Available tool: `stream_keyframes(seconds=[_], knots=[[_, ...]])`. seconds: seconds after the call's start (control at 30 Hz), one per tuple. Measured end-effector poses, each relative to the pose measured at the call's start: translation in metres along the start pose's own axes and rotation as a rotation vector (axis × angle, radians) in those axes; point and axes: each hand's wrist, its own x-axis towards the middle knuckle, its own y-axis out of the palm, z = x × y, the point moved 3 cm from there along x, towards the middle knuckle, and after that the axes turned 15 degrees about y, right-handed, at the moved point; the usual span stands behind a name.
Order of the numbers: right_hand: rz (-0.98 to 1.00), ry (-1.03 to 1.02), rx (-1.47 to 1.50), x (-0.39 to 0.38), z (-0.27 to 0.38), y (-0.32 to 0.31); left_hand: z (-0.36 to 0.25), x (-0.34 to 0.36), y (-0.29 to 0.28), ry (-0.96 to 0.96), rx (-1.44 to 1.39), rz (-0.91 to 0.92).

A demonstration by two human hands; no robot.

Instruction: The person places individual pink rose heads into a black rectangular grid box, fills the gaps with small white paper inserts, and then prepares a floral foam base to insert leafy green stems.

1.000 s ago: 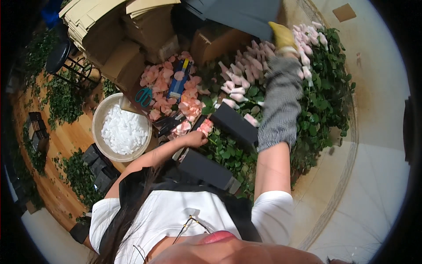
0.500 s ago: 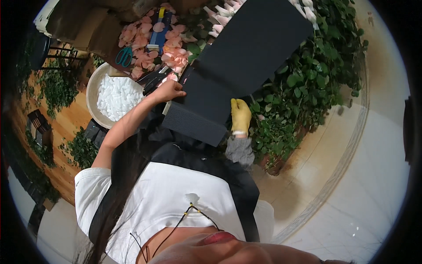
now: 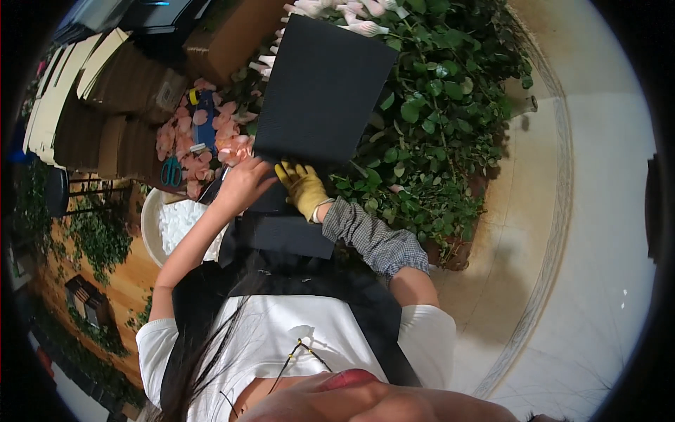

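Note:
A large black sheet of ribbed cardboard stretches away from my body, its broad far panel lying over pale pink roses. Its near strip rests close to my lap. My bare left hand is at the left side of the sheet, fingers stretched out at the near edge of the far panel. Beside it, my right hand, in a yellow glove, has its fingers spread over the black surface, fingertips by the same edge. The two hands nearly meet. What lies beneath their fingers is hidden.
Left of the sheet are loose pink petals, a blue tool and teal-handled scissors. A round tub of white pieces stands near my left forearm. Leafy rose stems fill the right side. Stacked cardboard stands far left.
My right hand has moved left from the sheet's right edge onto its middle. My left hand has loosened from a closed grip at the left edge, fingers now extended. The view has shifted.

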Motion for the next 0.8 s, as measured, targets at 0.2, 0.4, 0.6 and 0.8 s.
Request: stream_keyframes(seconds=[0.2, 0.4, 0.6, 0.8], knots=[[0.157, 0.059, -0.028, 0.002, -0.001, -0.005, -0.012, 0.124, -0.015, 0.04, 0.15, 0.474], [0.141, 0.01, -0.024, 0.005, 0.005, -0.015, 0.048, 0.156, 0.056, -0.121, -0.453, 0.755], [0.012, -0.034, 0.059, 0.006, 0.0, 0.002, 0.027, 0.09, -0.032, 0.186, -0.441, -0.1], [-0.125, -0.129, 0.027, -0.008, 0.007, -0.017, 0.14, -0.138, -0.186, -0.563, 0.512, -0.774]])
